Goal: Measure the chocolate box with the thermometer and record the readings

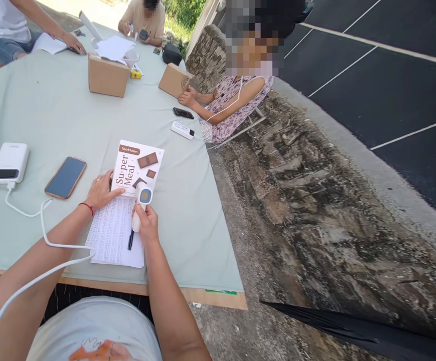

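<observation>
My left hand (102,192) grips the lower left side of a white and brown "Su-per Meal" box (139,165), with the thumb across its front. Chocolate pieces are printed on the box. In my right hand (147,223) is a white infrared thermometer (142,198), its blue-rimmed screen facing me; it covers the box's lower right part. Beneath both hands lie printed sheets of paper (108,233). A black pen (130,239) rests on the sheets below the thermometer.
Left of my hands lie a phone (65,177) and a white power bank (10,161) with a cable (46,228) crossing my left arm. Cardboard boxes (107,77) stand farther back. Several people sit around the table (195,240); one (236,103) handles a box at the right edge.
</observation>
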Demonstrator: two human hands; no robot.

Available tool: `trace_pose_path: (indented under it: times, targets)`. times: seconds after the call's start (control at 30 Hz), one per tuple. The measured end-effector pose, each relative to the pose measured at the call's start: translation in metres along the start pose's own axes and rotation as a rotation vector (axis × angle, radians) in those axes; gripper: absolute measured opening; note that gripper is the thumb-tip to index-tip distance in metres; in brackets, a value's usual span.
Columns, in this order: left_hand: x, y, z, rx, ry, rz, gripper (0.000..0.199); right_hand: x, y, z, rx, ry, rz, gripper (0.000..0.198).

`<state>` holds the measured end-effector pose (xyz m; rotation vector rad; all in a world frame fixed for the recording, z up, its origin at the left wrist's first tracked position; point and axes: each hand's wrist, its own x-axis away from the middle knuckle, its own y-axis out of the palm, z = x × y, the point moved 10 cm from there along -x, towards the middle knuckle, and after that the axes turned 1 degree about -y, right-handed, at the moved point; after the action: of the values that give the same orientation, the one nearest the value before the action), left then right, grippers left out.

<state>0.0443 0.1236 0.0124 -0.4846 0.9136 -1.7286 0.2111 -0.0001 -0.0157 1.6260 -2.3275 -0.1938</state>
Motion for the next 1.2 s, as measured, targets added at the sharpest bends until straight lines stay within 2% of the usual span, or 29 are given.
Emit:
trace_pose_path:
  times: [0.1, 0.27, 0.4, 0.53, 0.67, 0.97, 1.2]
  targets:
    - [0.001, -0.001, 0.001, 0.013, -0.004, -0.004, 0.096, 0.0, 0.0, 0.001, -0.031, 0.022, 0.0, 0.051]
    - [0.002, -0.006, 0.007, 0.038, 0.021, 0.005, 0.092, 0.004, -0.001, -0.002, -0.031, 0.025, -0.011, 0.05]
    - [0.001, -0.007, 0.003, 0.064, 0.004, 0.022, 0.095, 0.013, -0.022, -0.01, 0.059, -0.019, 0.082, 0.048]
    - [0.0, -0.013, -0.007, 0.092, -0.052, 0.098, 0.098, 0.025, -0.049, -0.024, 0.157, -0.071, 0.172, 0.048]
    - [-0.001, -0.02, -0.01, 0.095, -0.077, 0.137, 0.095, 0.039, -0.066, -0.033, 0.154, -0.086, 0.223, 0.048]
    - [0.0, -0.023, -0.006, 0.086, -0.092, 0.118, 0.095, 0.054, -0.065, -0.046, 0.087, -0.162, 0.192, 0.045]
    - [0.001, -0.02, -0.006, 0.113, -0.086, 0.093, 0.1, 0.044, -0.076, -0.033, 0.176, -0.084, 0.189, 0.045]
